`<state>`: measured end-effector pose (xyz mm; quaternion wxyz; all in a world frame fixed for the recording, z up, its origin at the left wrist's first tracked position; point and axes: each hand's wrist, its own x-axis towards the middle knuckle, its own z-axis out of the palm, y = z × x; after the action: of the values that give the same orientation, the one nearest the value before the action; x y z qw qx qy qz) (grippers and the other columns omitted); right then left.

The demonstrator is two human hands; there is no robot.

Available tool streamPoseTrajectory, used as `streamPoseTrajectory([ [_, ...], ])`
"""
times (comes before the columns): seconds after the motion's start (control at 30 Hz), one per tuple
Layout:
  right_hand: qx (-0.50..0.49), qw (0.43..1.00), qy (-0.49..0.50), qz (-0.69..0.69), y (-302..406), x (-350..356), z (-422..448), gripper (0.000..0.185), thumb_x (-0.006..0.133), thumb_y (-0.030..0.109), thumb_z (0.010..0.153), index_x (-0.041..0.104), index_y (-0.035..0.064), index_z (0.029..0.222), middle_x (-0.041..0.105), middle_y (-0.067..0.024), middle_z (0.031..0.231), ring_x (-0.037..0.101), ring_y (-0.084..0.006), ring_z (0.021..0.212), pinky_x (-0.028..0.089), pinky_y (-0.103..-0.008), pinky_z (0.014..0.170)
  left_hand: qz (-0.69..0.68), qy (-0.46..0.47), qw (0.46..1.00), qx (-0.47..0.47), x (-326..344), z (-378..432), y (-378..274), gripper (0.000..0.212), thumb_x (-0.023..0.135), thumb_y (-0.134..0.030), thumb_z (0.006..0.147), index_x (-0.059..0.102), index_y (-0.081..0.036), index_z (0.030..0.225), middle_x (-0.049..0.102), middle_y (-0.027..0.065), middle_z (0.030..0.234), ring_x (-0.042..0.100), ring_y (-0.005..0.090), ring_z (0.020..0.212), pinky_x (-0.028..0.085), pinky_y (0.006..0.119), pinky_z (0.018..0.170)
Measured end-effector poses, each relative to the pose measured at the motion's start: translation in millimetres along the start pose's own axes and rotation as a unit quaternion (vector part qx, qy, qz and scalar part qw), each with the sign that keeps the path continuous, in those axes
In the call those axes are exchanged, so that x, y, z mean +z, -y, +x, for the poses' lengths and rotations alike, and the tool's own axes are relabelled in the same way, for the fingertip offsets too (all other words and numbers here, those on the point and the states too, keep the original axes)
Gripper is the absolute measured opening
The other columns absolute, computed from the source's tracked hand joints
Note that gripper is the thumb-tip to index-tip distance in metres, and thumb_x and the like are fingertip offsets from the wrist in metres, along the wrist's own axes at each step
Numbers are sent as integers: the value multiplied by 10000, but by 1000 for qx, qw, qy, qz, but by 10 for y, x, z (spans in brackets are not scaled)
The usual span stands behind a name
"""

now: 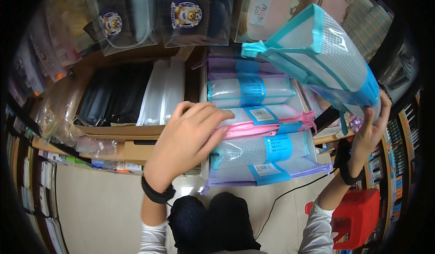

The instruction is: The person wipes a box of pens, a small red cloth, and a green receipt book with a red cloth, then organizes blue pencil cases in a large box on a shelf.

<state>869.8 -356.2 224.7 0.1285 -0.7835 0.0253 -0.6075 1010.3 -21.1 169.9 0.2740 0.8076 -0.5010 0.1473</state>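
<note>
My right hand (372, 128) grips a clear mesh zip pouch with teal edging (326, 50) by its lower end, at the blue paper band, lifted at the right above the box. My left hand (190, 141) lies with bent fingers on a pink-edged mesh pouch (292, 114) in the white box (205, 165); whether it grips it I cannot tell. Around that pouch the box holds a teal-edged pouch (221, 90) behind, another teal-edged one (238, 152) in front, a purple-edged one (234, 175) nearest me, and more purple ones at the back.
A cardboard box (119, 130) with black and clear pouches stands to the left. Bagged pouches (193, 19) hang above. A red plastic stool (357, 216) is at the lower right, a black cable (277, 199) runs over the floor, and stocked shelves line both sides.
</note>
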Motion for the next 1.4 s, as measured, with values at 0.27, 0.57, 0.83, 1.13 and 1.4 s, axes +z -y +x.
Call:
streamPoseTrajectory([
  [0.27,-17,1000,7,8,21,51,42,463,662,352,884,523,-34,1098,536,-115,1097,499,-236,1061,335,-339,996,-17,56,998,-30,273,688,516,457,590,-329,903,548,-30,1245,583,201,1191,540,347,1132,386,409,983],
  [0.57,-29,998,36,52,19,36,47,437,694,310,848,520,-11,1088,528,-110,1103,503,-234,1063,347,-340,989,56,242,968,29,477,744,574,641,710,-474,762,601,-96,1268,531,192,1209,448,355,1214,238,549,1071],
  [0.83,-40,991,108,68,162,173,147,374,695,191,789,522,-17,1047,518,-121,1047,513,-246,1006,371,-328,944,20,248,968,2,548,721,539,609,594,-624,823,618,-207,1266,558,211,1264,459,384,1232,193,510,1128],
  [1.13,-180,940,285,50,316,977,369,483,657,334,869,471,-66,1065,498,-205,988,526,-358,893,440,-398,799,85,101,985,112,612,610,588,680,591,-602,833,532,-157,1344,598,179,1262,563,368,1153,393,411,1045],
  [1.4,-132,897,420,32,202,1000,408,469,679,347,841,498,23,1128,574,-188,1033,570,-359,962,459,-393,808,31,116,990,79,601,645,552,612,578,-599,843,613,-162,1270,655,200,1129,618,363,1057,432,414,986],
])
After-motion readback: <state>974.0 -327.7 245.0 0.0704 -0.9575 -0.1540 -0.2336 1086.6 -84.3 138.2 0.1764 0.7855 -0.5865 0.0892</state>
